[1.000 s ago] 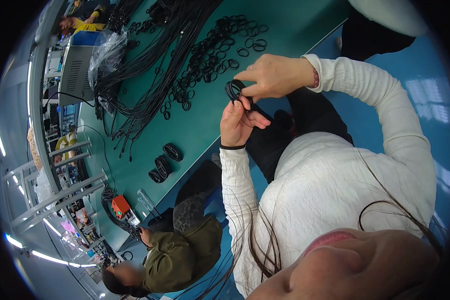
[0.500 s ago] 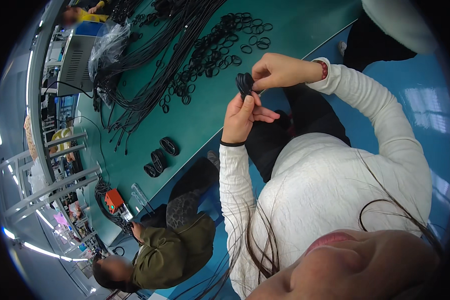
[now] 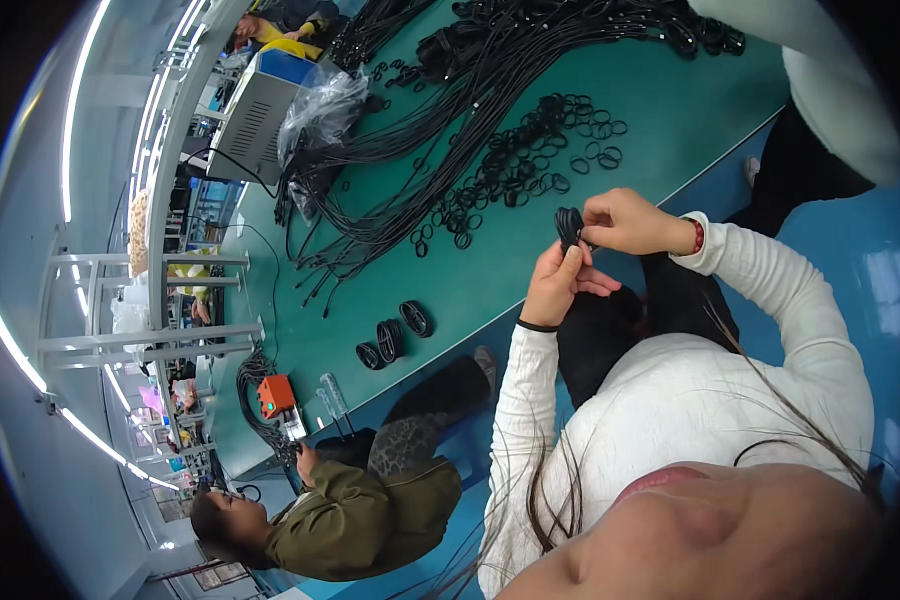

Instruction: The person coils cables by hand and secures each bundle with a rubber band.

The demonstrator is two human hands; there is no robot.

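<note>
My left hand (image 3: 553, 286) grips a small coiled black cable (image 3: 568, 226) from below, thumb against the coil and the other fingers curling or reaching past it. My right hand (image 3: 625, 222) is closed at the coil's right side, fingertips pinched against it; whatever lies between those fingertips is hidden. Both hands are just off the near edge of the green table (image 3: 490, 290). Beyond them, many loose black rings (image 3: 510, 150) lie scattered on the tabletop. Several finished-looking cable coils (image 3: 388, 341) rest to the left, near the same edge.
Long black cables (image 3: 400, 180) spread across the table, with a clear plastic bag (image 3: 320, 110) and a grey metal box (image 3: 245, 120) at the far left. At lower left, a co-worker in a green jacket (image 3: 360, 520) handles cables beside an orange device (image 3: 277, 396).
The view has shifted, so the table and my hands appear farther right and lower. My hands stay together on the cable coil, with little change in grip.
</note>
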